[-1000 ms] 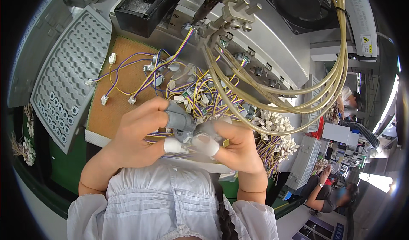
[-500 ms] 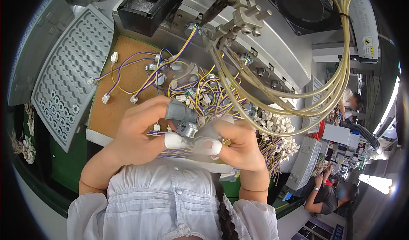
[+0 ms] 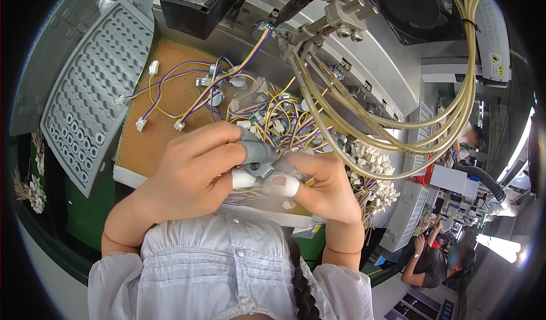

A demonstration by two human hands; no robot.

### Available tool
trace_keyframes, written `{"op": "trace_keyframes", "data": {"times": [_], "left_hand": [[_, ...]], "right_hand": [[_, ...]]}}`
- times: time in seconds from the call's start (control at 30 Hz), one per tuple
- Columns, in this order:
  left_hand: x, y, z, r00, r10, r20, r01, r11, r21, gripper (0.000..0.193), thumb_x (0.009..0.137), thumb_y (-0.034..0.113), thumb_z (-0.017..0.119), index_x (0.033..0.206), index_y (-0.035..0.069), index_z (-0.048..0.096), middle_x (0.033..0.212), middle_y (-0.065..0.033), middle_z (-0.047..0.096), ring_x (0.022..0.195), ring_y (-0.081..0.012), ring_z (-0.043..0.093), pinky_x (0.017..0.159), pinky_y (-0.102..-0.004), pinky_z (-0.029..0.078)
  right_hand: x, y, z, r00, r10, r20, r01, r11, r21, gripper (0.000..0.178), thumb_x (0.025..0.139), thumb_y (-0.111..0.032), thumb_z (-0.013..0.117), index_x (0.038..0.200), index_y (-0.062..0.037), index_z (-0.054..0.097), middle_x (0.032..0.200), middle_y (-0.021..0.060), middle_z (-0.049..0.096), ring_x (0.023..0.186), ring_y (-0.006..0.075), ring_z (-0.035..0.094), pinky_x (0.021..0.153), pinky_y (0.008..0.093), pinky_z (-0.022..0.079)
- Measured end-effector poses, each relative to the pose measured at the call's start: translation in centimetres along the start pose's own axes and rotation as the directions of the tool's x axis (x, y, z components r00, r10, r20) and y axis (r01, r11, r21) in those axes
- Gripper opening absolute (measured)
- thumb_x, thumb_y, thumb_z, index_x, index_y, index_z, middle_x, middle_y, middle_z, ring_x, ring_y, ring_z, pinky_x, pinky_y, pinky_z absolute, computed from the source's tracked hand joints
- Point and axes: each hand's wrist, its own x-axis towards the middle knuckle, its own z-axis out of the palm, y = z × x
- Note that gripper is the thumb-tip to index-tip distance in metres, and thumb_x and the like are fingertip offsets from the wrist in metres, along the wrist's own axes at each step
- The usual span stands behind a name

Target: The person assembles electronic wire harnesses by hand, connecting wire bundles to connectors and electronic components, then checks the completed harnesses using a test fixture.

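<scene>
Pinching a small metal part (image 3: 261, 169), the left hand (image 3: 190, 166) grasps it between grey-covered fingers and a white-wrapped thumb. The part is silvery grey, with a dull shine, and largely hidden by the fingertips; it sits between the two hands, above the near edge of the bench (image 3: 126, 175). On its right, the right hand (image 3: 327, 189) has its fingers curled toward a wrapped thumb, close against the part; blur there keeps me from telling what it grasps.

Around them, from the left, a grey dimpled tray (image 3: 85, 87) lies tilted, round metal pieces (image 3: 82, 152) filling pockets at its near end. Next comes a brown mat (image 3: 149, 138) on the bench, crossed by purple and yellow wires (image 3: 196, 105) with white plugs. Beyond the hands is a tangled heap of wired parts (image 3: 278, 115); right of it hang bunched white connectors (image 3: 372, 189) and looping yellowish tubes (image 3: 398, 148), below a metal machine and a black fan (image 3: 418, 7). At far right, a co-worker (image 3: 432, 266) in dark clothing sits apart.

The part's exposed side faces the right hand; its long axis is too covered to tell.
</scene>
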Motion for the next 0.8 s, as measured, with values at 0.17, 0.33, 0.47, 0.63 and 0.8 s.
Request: {"op": "trace_keyframes", "data": {"times": [0.17,0.33,0.47,0.63,0.8], "left_hand": [[0.0,0.3,0.3,0.997,-0.075,0.027,0.079,0.967,-0.243,0.022,0.057,-0.002,0.066,0.078,0.001,0.063,0.081,-0.0094,0.056,0.060,-0.0224,0.057,0.052,-0.0310,0.046],[0.5,0.8,0.6,0.987,0.117,-0.108,-0.119,0.993,-0.017,0.019,0.057,-0.001,0.064,0.076,0.000,0.061,0.079,-0.0079,0.055,0.059,-0.0209,0.058,0.051,-0.0307,0.045],[1.5,0.4,-0.9,0.975,0.218,0.046,-0.218,0.976,-0.006,0.020,0.057,-0.003,0.060,0.076,0.001,0.060,0.077,-0.0076,0.054,0.056,-0.0224,0.054,0.047,-0.0314,0.042],[3.2,-1.1,-0.9,0.973,0.176,0.148,-0.148,0.973,-0.179,0.022,0.062,0.000,0.063,0.083,0.002,0.059,0.077,-0.0058,0.052,0.067,-0.0251,0.053,0.057,-0.0335,0.041],[0.4,-2.8,-1.1,0.974,-0.154,0.167,0.186,0.963,-0.197,0.026,0.068,0.007,0.070,0.093,0.003,0.062,0.086,-0.0067,0.051,0.078,-0.0212,0.050,0.065,-0.0318,0.041]], "right_hand": [[-0.1,-0.1,-0.3,0.994,-0.108,0.029,0.106,0.990,0.089,0.025,0.077,-0.023,0.071,0.073,-0.0007,0.062,0.054,0.0034,0.052,0.046,0.0083,0.048,0.043,0.0231,0.036],[0.3,0.3,-0.7,0.991,-0.020,0.129,-0.017,0.959,0.284,0.026,0.076,-0.025,0.073,0.075,-0.0013,0.063,0.056,0.0033,0.058,0.047,0.0075,0.054,0.040,0.0213,0.040],[1.0,1.1,-1.3,0.984,0.026,0.176,-0.084,0.940,0.332,0.021,0.074,-0.019,0.074,0.080,0.0000,0.066,0.064,0.0057,0.064,0.051,0.0089,0.060,0.042,0.0203,0.046],[1.7,1.8,-0.1,0.995,-0.092,0.042,0.068,0.915,0.398,0.023,0.071,-0.011,0.076,0.088,0.0003,0.066,0.068,0.0049,0.065,0.053,0.0084,0.060,0.044,0.0200,0.045],[1.7,3.1,1.2,0.992,-0.126,-0.029,0.128,0.940,0.317,0.025,0.072,-0.010,0.074,0.092,-0.0018,0.063,0.071,0.0016,0.063,0.051,0.0060,0.056,0.046,0.0201,0.043]]}}
